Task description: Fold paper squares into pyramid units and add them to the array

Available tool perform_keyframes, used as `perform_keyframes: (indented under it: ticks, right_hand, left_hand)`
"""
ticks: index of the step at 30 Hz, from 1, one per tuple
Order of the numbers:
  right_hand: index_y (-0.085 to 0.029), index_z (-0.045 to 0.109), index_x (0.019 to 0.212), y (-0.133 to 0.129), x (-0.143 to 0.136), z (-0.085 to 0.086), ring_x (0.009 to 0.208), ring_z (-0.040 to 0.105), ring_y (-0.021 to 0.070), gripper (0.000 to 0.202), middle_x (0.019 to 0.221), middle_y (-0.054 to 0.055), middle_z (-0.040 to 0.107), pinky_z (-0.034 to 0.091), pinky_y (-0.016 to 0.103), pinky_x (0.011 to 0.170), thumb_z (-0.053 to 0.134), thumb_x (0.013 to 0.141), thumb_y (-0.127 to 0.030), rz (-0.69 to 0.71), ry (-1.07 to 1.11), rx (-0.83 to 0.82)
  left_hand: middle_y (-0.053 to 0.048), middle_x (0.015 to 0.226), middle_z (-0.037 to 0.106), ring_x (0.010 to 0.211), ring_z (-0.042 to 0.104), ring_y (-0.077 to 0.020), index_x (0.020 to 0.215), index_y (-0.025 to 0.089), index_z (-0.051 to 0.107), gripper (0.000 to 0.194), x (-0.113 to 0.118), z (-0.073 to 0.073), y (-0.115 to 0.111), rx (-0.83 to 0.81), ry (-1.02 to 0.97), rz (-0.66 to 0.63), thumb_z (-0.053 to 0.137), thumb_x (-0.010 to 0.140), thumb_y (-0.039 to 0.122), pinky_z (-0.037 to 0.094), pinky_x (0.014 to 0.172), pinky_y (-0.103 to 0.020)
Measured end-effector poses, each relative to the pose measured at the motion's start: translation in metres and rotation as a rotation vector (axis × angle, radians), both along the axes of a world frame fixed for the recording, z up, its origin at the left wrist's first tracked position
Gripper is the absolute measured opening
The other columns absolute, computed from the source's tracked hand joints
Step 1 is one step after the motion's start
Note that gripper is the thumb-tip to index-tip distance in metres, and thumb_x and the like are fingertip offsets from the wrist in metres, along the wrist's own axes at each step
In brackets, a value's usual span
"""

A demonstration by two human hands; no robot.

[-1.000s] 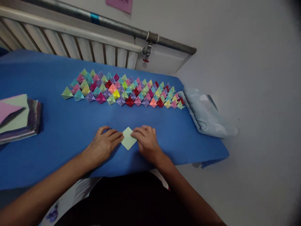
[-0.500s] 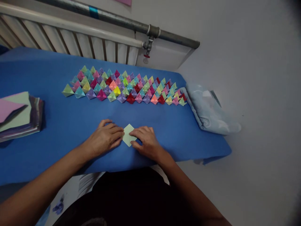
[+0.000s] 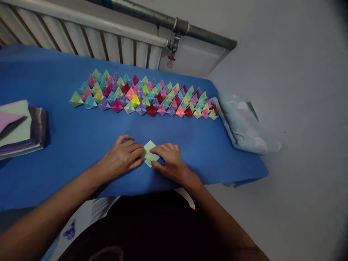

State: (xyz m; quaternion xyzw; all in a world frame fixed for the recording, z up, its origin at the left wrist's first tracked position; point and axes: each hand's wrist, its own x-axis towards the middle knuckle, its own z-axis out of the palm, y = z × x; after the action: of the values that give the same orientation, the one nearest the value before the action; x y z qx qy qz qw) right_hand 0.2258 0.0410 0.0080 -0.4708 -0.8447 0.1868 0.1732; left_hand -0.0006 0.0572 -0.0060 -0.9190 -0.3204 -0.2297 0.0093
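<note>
A small pale green folded paper [image 3: 151,156] lies diamond-wise on the blue table cover, with a raised flap near its lower half. My left hand [image 3: 123,155] is at its left corner, fingertips together on the edge. From the right, my right hand [image 3: 169,161] grips the paper between thumb and forefinger. Behind them stand several rows of folded paper pieces [image 3: 141,108] in green, pink, purple, red, blue and yellow.
A stack of coloured paper sheets [image 3: 20,136] sits at the left. A folded grey-blue cloth [image 3: 241,125] lies at the right end of the blue table cover [image 3: 81,134]. Behind the table are a radiator [image 3: 95,43] and a pipe with a valve [image 3: 174,45].
The lower part of the green paper now shows a lifted flap, where it looked flat before. Both hands stay nearly in place, and the camera view has shifted slightly.
</note>
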Motion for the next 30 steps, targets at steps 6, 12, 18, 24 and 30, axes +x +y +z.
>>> perform_keyframes:
  ticks: [6,12,18,24,30]
  right_hand:
    - [-0.026,0.068,0.111,-0.001,-0.004,0.001,0.101,0.056,0.0214,0.023,0.111,0.002,0.072,0.030,0.036,0.086,0.064,0.088,-0.027,-0.007,-0.020,0.035]
    - [-0.026,0.070,0.106,-0.004,-0.011,-0.002,0.099,0.055,0.0209,0.019,0.107,0.002,0.071,0.029,0.036,0.084,0.057,0.092,-0.023,-0.049,-0.053,0.056]
    - [-0.026,0.071,0.100,-0.004,-0.015,-0.005,0.096,0.054,0.0204,0.019,0.103,0.002,0.071,0.029,0.036,0.083,0.053,0.094,-0.022,-0.107,-0.025,0.050]
    - [-0.026,0.071,0.097,-0.003,-0.018,-0.008,0.093,0.054,0.0202,0.017,0.099,0.001,0.072,0.029,0.035,0.081,0.055,0.093,-0.022,-0.166,-0.009,0.033]
    - [-0.025,0.070,0.095,-0.001,-0.021,-0.009,0.092,0.054,0.0201,0.013,0.100,0.002,0.070,0.029,0.035,0.081,0.058,0.093,-0.025,-0.209,0.000,0.017]
  left_hand:
    - [-0.005,0.099,0.076,0.089,0.068,-0.0195,0.100,0.019,0.067,0.021,0.000,-0.001,0.000,0.024,-0.018,0.012,0.048,0.099,0.028,0.039,0.099,-0.043]
    - [-0.007,0.108,0.075,0.096,0.068,-0.0218,0.107,0.019,0.066,0.020,-0.003,0.002,-0.002,-0.052,-0.040,-0.009,0.050,0.096,0.025,0.037,0.102,-0.046]
    - [-0.005,0.108,0.075,0.097,0.067,-0.0226,0.098,0.021,0.069,0.016,-0.003,0.001,-0.001,-0.098,-0.068,0.014,0.054,0.094,0.026,0.038,0.099,-0.046]
    - [-0.004,0.107,0.075,0.095,0.066,-0.0209,0.096,0.021,0.067,0.018,-0.003,-0.002,0.002,-0.050,-0.043,0.025,0.050,0.097,0.023,0.038,0.096,-0.044]
    - [-0.005,0.106,0.075,0.095,0.065,-0.0220,0.093,0.021,0.069,0.022,-0.003,-0.003,0.003,-0.056,-0.067,0.065,0.049,0.098,0.026,0.039,0.091,-0.043]
